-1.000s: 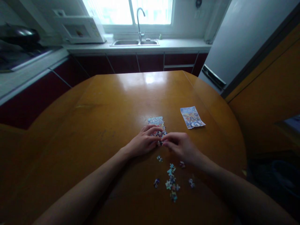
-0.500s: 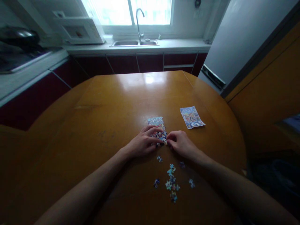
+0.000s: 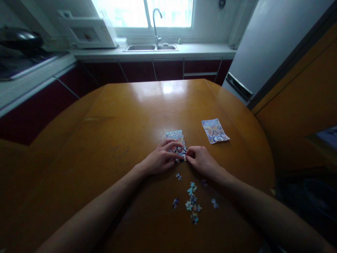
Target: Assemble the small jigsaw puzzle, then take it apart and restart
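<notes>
A partly joined jigsaw puzzle (image 3: 174, 135) lies on the wooden table, its right edge jagged with tabs. My left hand (image 3: 163, 156) rests across its left and lower part with fingers spread, holding it flat and hiding some of it. At the puzzle's lower right corner, my right hand (image 3: 200, 159) has thumb and index finger pinched on a puzzle piece, mostly covered by the fingertips. Nearer to me lie several loose puzzle pieces (image 3: 193, 199) in a cluster. A single piece (image 3: 179, 176) sits just below the hands, another (image 3: 175, 203) to the left, and one (image 3: 214, 203) to the right.
A printed picture sheet (image 3: 215, 131) lies to the right beyond my right hand. The oval wooden table (image 3: 126, 116) reaches toward a counter with a sink (image 3: 142, 47) and faucet. A microwave (image 3: 89, 33) stands at the back left, a fridge (image 3: 279, 45) at the right.
My right fingertips have shifted slightly left against the puzzle's lower corner, and the piece there now sits closer in line with it. My left hand stays nearly still.
</notes>
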